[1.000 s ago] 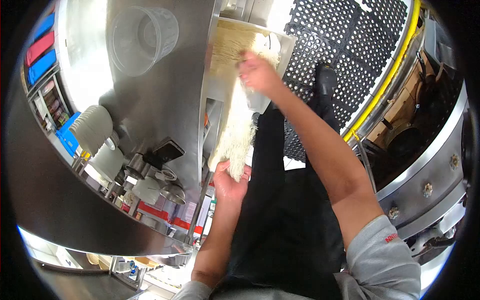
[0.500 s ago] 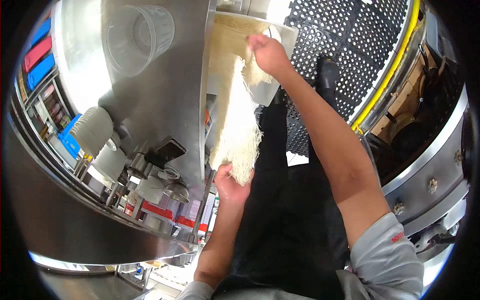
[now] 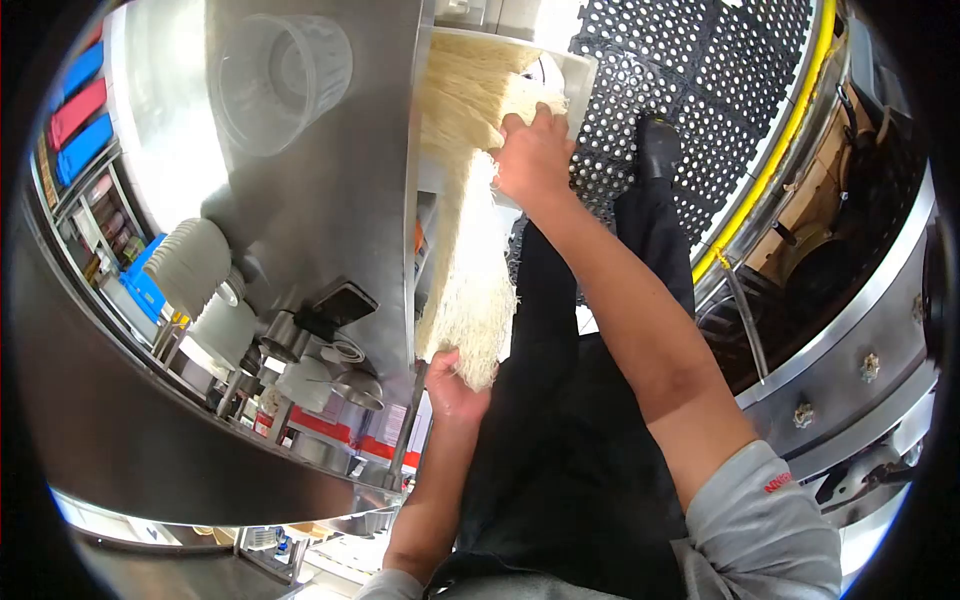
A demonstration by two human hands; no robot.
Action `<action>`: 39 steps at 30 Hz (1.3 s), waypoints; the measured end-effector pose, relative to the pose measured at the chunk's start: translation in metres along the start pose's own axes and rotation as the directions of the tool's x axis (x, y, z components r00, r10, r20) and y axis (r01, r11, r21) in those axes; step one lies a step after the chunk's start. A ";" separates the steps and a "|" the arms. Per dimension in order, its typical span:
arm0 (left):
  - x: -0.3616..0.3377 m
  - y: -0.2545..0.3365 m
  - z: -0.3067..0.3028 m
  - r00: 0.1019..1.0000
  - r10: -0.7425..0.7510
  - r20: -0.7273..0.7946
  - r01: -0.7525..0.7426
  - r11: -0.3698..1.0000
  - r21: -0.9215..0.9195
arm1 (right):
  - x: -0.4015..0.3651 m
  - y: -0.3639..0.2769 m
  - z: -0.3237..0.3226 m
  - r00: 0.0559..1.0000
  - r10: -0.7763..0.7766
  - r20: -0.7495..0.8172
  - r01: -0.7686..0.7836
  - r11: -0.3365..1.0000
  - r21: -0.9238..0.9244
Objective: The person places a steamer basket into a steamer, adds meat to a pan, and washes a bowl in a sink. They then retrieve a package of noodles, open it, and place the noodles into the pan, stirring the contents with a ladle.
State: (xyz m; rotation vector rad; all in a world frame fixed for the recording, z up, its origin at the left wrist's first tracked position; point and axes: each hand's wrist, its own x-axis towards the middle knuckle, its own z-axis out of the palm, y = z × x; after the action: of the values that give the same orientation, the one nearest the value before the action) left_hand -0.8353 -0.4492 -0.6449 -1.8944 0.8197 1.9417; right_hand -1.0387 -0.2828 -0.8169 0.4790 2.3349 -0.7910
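A long bundle of pale dried rice noodles [image 3: 470, 270] hangs lengthwise in front of me, frayed at its edges. My left hand [image 3: 460, 390] is closed around its lower end, with the thumb on top. At the upper end my right hand [image 3: 535, 165] has its fingers bent over a smaller clump of noodles [image 3: 528, 97]; the palm side is hidden. More noodles [image 3: 465, 85] lie in a white bin [image 3: 577, 80] beside the counter, under and left of my right hand.
A steel counter [image 3: 330, 200] on the left carries a clear plastic tub [image 3: 285, 85], stacked white bowls [image 3: 190, 265], a dark device [image 3: 345, 302] and metal cups [image 3: 285, 335]. Black perforated mat [image 3: 690, 60] covers the floor; a stove [image 3: 850, 370] with a yellow pipe [image 3: 765, 185] is at right.
My right hand has moved down slightly and turned, from a raised grip with noodles dangling to fingers over the noodles in the bin. The left hand and bundle have dropped slightly.
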 end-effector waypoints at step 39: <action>-0.012 0.002 -0.042 0.993 -0.107 0.046 0.097 0.979 0.178 | 0.021 0.033 0.049 0.987 -0.145 0.074 0.092 0.873 0.478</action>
State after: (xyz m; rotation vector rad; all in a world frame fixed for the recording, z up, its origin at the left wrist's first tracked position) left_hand -0.8020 -0.4733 -0.6310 -1.7374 0.8309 1.7899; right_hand -1.0160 -0.2861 -0.8755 0.4832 2.0746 -1.4282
